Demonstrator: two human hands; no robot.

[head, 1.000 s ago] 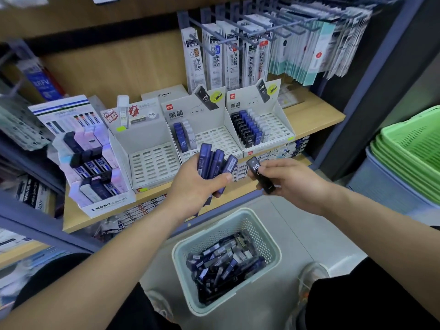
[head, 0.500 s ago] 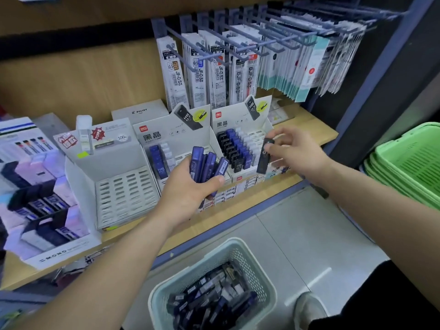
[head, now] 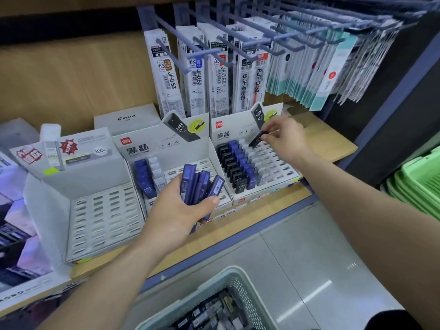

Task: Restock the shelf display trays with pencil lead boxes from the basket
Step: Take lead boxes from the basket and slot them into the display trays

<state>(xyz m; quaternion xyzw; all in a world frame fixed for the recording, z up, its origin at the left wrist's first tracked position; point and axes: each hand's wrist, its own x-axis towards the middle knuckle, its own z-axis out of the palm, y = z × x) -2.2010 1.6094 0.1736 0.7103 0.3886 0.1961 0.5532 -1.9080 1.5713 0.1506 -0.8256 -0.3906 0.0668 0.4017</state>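
Above you, blue hooks point(head: 172, 53) jut out from the wooden back panel point(head: 71, 79). Refill packs point(head: 167, 77) marked JF-0.5 and BJF-0.5 hang off them in rows. Look right and there's a tight fan of teal-edged packs point(head: 309, 77) on more hooks. Low against the panel sits a grey Pilot box point(head: 127, 119). Far left, blurred, you've got a MONO display point(head: 14, 246) with purple and dark cases. At your right edge, green baskets point(head: 419, 177) are nested in a stack. Down below, the grey floor tiles point(head: 309, 258) catch a streak of glare.
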